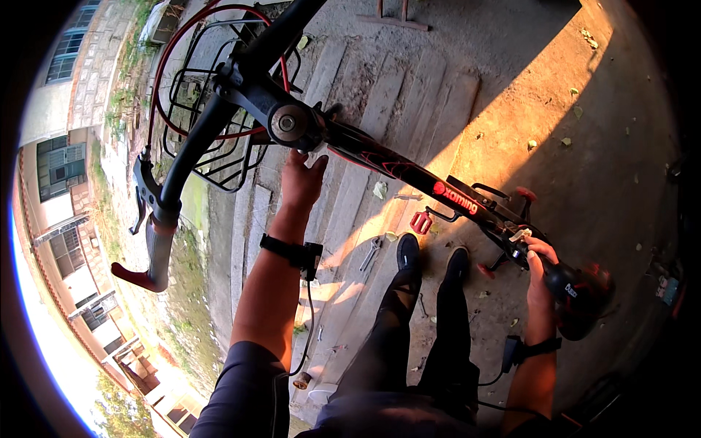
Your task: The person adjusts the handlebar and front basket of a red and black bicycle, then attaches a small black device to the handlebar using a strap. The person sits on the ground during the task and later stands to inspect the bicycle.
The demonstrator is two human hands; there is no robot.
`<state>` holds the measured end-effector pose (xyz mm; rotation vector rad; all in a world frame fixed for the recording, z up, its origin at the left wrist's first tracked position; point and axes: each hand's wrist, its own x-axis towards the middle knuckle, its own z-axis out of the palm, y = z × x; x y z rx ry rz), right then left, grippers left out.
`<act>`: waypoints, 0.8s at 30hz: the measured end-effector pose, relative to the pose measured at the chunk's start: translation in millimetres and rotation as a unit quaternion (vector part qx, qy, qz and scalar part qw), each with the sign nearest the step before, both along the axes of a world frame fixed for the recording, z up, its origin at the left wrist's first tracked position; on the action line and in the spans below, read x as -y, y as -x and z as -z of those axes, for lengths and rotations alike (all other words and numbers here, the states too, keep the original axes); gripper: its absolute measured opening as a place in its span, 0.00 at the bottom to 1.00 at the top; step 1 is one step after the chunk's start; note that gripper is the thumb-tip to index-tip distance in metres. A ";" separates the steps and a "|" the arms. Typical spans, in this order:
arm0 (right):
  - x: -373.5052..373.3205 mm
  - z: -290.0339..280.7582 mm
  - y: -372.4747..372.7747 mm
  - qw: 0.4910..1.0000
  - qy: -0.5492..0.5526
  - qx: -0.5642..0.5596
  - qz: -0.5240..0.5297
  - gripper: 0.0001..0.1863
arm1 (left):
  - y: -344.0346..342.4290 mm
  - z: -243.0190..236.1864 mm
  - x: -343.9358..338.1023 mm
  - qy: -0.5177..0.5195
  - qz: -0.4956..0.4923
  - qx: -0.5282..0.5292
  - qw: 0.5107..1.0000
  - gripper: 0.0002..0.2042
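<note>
A black bicycle with red trim (409, 171) stands across in front of me, handlebar to the left and saddle (580, 292) to the right. My left hand (301, 182) reaches up under the handlebar stem (255, 91), beside the head of the frame. Its thumb and fingers curl in there; the stem partly hides the fingertips, and what they grip is unclear. My right hand (542, 274) is at the seat post, alongside the saddle's nose. A small pale crumpled scrap (520, 235) is pinched at its fingertips against the frame.
A black wire basket (212, 102) hangs at the handlebar. A red pedal (420, 223) sticks out towards my feet. A wrench (371, 254) and other small tools lie on the paved ground (343, 219). Fallen leaves are scattered about, and a low building (66, 241) stands at the left.
</note>
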<state>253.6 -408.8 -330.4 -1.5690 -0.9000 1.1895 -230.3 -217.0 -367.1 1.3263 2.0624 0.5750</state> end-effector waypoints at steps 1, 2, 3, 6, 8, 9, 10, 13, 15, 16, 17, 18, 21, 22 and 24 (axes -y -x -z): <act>0.1 -0.9 0.1 1.000 0.000 0.007 -0.002 0.07 | 2.0 5.9 0.6 -0.005 0.002 -0.012 1.000 0.26; -0.5 -1.4 0.7 1.000 -0.001 0.014 -0.003 0.07 | 3.6 12.1 0.2 -0.011 0.005 -0.025 1.000 0.25; -1.4 -3.0 1.1 1.000 -0.004 0.021 -0.009 0.07 | 4.9 18.5 -1.0 -0.013 0.013 -0.026 0.999 0.25; -4.2 -7.7 1.8 0.999 -0.015 0.037 -0.024 0.07 | 12.1 44.4 -4.7 -0.017 0.030 -0.024 0.999 0.25; -4.1 -6.6 1.8 0.998 -0.022 0.042 -0.029 0.07 | 23.2 67.7 -6.8 -0.014 0.033 -0.010 0.999 0.25; -4.9 -7.2 1.4 0.998 -0.025 0.037 -0.034 0.07 | 24.9 75.7 -1.9 -0.058 -0.008 0.057 0.997 0.27; -6.7 -7.6 2.2 0.998 -0.027 0.033 -0.039 0.07 | 40.5 98.0 -0.4 -0.123 0.000 0.135 0.983 0.31; -6.5 -5.2 1.3 0.998 -0.042 0.035 -0.041 0.07 | 27.5 94.6 -12.7 -0.071 -0.011 0.115 0.991 0.29; -8.0 -5.3 1.3 0.997 -0.049 0.032 -0.045 0.06 | 29.7 94.0 -17.5 -0.067 0.016 0.044 0.997 0.25; -8.5 -6.0 1.2 0.997 -0.047 0.031 -0.043 0.05 | 30.8 97.1 -20.1 -0.093 0.036 0.034 0.994 0.23; -8.2 -6.0 1.0 0.998 -0.044 0.032 -0.041 0.05 | 30.1 94.6 -24.3 -0.094 0.078 -0.051 0.991 0.21; -9.0 -5.0 0.4 0.998 -0.050 0.014 -0.043 0.05 | 42.7 104.6 -22.1 -0.094 0.075 -0.072 0.990 0.20; -6.2 -0.8 -0.5 0.998 -0.052 -0.014 -0.033 0.08 | 43.7 110.5 -23.5 -0.169 0.078 -0.022 0.982 0.17; -3.2 -0.4 -0.1 0.999 -0.046 -0.009 -0.017 0.09 | 30.9 103.7 -27.5 -0.148 0.089 -0.036 0.984 0.17; -4.0 -0.4 0.4 0.999 -0.051 -0.011 -0.010 0.09 | 27.8 88.3 -27.6 -0.109 0.095 -0.083 0.986 0.16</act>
